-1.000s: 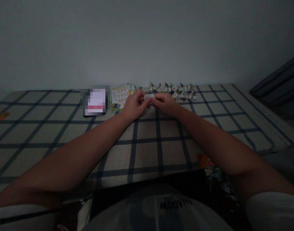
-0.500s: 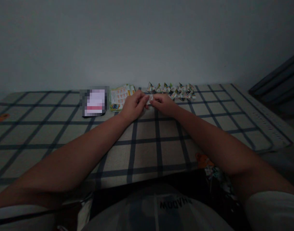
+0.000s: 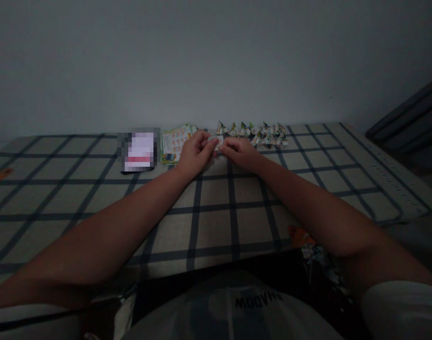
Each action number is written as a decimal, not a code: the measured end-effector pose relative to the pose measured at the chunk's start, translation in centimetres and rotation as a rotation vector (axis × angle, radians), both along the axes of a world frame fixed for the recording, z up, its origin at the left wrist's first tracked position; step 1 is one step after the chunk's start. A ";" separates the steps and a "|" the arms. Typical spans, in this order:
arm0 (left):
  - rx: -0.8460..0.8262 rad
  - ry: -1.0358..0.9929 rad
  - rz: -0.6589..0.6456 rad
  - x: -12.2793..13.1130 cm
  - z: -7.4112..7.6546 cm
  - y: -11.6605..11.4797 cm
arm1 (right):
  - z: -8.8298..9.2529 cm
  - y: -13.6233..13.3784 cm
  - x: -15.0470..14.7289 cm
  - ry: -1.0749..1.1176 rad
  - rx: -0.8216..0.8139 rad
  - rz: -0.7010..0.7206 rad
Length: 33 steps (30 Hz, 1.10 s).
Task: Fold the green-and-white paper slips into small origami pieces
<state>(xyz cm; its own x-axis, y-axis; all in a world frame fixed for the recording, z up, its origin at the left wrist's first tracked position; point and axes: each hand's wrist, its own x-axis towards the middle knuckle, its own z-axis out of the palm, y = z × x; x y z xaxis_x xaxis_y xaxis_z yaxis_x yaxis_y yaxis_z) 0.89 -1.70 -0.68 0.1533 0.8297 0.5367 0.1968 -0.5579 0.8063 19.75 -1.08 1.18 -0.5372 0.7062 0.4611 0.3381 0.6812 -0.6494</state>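
Both hands are meeting at the far side of a checked cloth [image 3: 216, 222]: the left hand [image 3: 196, 153] and right hand [image 3: 239, 151] are pinching one small paper piece [image 3: 216, 140] between closed fingertips, seemingly mid-fold. Just beyond, a row of folded paper pieces [image 3: 253, 132] is lying finished, while a stack of printed sheets [image 3: 175, 141] beside the left hand is waiting unfolded.

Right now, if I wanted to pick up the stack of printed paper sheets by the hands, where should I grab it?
Probably the near left corner of the stack of printed paper sheets, coming from the front left. It lies flat on the checked cloth, so lift an edge with a fingertip. The left hand crowds its right side, and a blurred dark-edged object lies to its left.
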 end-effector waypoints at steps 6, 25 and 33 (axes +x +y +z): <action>-0.208 -0.162 -0.168 -0.2 0.0 0.9 | 0.0 -0.3 -0.1 -0.009 -0.034 0.066; -0.460 -0.357 -0.271 0.1 1.1 0.6 | 0.1 -0.3 -0.5 0.012 0.123 -0.037; -0.313 -0.159 -0.206 -0.1 0.5 0.7 | 0.2 -0.4 -0.4 -0.017 0.121 -0.037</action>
